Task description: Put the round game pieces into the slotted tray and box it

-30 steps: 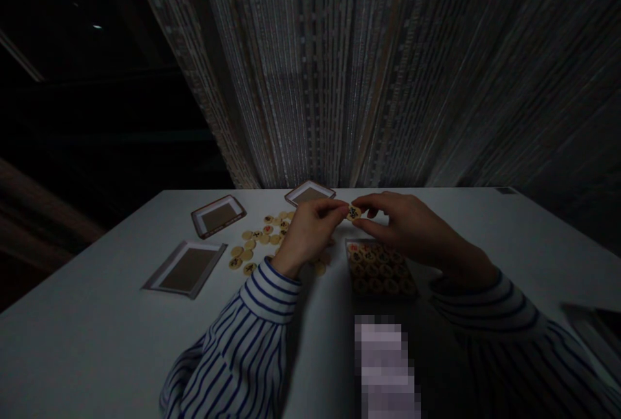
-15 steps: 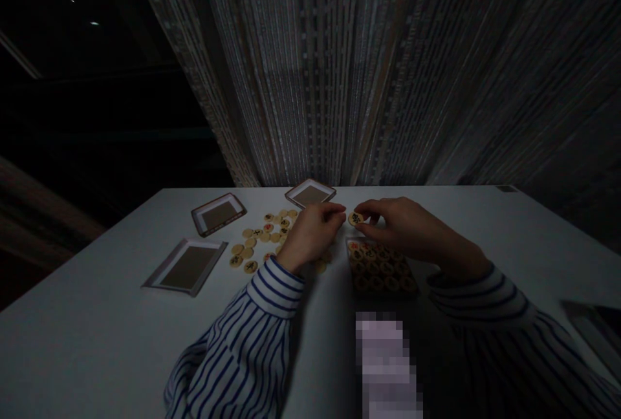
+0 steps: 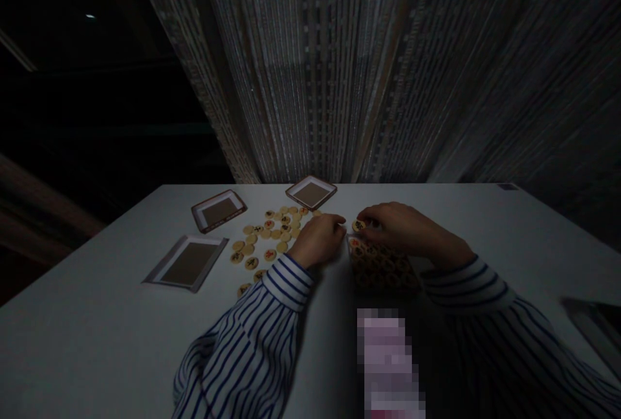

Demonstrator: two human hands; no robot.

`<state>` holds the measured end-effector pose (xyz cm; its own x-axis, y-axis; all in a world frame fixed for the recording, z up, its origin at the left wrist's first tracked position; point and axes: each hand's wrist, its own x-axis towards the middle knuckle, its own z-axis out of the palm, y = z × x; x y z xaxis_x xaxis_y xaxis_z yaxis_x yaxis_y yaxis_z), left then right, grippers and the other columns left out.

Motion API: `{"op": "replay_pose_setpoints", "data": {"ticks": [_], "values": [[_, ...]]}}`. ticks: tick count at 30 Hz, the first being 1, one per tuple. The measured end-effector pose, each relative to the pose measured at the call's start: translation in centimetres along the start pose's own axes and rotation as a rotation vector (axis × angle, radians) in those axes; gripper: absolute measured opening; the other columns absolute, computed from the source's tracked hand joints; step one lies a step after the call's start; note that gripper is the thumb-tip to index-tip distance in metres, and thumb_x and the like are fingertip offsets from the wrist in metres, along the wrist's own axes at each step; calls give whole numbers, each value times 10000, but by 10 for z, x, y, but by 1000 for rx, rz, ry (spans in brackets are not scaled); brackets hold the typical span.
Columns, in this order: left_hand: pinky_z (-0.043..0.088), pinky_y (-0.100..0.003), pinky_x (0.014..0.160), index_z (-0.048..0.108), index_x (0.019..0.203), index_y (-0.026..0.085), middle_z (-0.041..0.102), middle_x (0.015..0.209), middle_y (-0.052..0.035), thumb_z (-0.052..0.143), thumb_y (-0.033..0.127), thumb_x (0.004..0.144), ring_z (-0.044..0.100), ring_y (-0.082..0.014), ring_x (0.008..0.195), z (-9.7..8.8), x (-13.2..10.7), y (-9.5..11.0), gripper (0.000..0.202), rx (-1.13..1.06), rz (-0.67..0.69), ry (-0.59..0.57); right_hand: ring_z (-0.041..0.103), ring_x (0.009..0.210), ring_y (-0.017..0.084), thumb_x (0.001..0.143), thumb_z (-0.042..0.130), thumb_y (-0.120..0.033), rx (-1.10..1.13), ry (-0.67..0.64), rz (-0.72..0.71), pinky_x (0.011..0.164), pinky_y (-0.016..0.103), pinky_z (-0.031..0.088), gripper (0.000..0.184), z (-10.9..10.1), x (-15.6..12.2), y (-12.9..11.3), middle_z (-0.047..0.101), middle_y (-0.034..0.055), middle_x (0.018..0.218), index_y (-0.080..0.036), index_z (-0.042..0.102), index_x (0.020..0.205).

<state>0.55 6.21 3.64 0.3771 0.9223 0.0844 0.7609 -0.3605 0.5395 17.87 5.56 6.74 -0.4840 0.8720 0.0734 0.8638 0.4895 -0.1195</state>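
Note:
My right hand [image 3: 407, 230] pinches a round xiangqi piece [image 3: 359, 225] with a dark character, just above the far left corner of a box [image 3: 381, 283]. Rows of similar pieces fill much of that box, some marked red and some dark; the right hand covers its far right part. Beside the box's far left corner is my left hand [image 3: 317, 239], its thumb and forefinger tips slightly apart and nothing visible between them. Loose xiangqi pieces [image 3: 270, 255] lie scattered to the left of it, several face down, others with red or dark characters.
On the white table [image 3: 111, 341] stand a shallow tray [image 3: 219, 210] at the far left, another tray [image 3: 311, 192] at the back and a flat grey-framed one [image 3: 187, 264] nearer. A dark-centred object [image 3: 596, 328] lies at the right edge. Strip curtains [image 3: 310, 70] hang behind.
The right hand has brought its piece down and slightly nearer to the box. My left hand has lowered a little, its fingers now beside the box corner. More loose pieces show.

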Motion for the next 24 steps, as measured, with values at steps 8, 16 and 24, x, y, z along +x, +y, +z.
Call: {"op": "replay_pose_setpoints", "data": {"ticks": [8, 16, 24], "values": [[414, -302, 876, 609, 1100, 135, 640, 1099, -125, 446, 224, 813, 582, -221, 1018, 6, -1, 1, 342, 53, -3, -60, 625, 805, 212, 799, 460, -343, -32, -102, 24, 629, 270, 394, 281, 10, 4, 3, 689, 89, 893, -198, 661, 932], [428, -311, 850, 641, 1025, 125, 665, 1021, -142, 412, 185, 807, 602, -236, 972, 10, 0, 3, 321, 116, 60, -91, 626, 784, 226, 794, 437, -314, -102, -151, 36, 581, 280, 381, 289, 18, 5, 2, 687, 104, 872, -190, 666, 919], [433, -294, 832, 647, 1001, 140, 677, 989, -127, 401, 167, 798, 606, -228, 953, 9, -1, 4, 320, 117, 62, -103, 626, 821, 227, 814, 420, -303, -156, -183, 5, 610, 282, 403, 304, 26, 7, 4, 682, 116, 912, -177, 657, 955]]}}
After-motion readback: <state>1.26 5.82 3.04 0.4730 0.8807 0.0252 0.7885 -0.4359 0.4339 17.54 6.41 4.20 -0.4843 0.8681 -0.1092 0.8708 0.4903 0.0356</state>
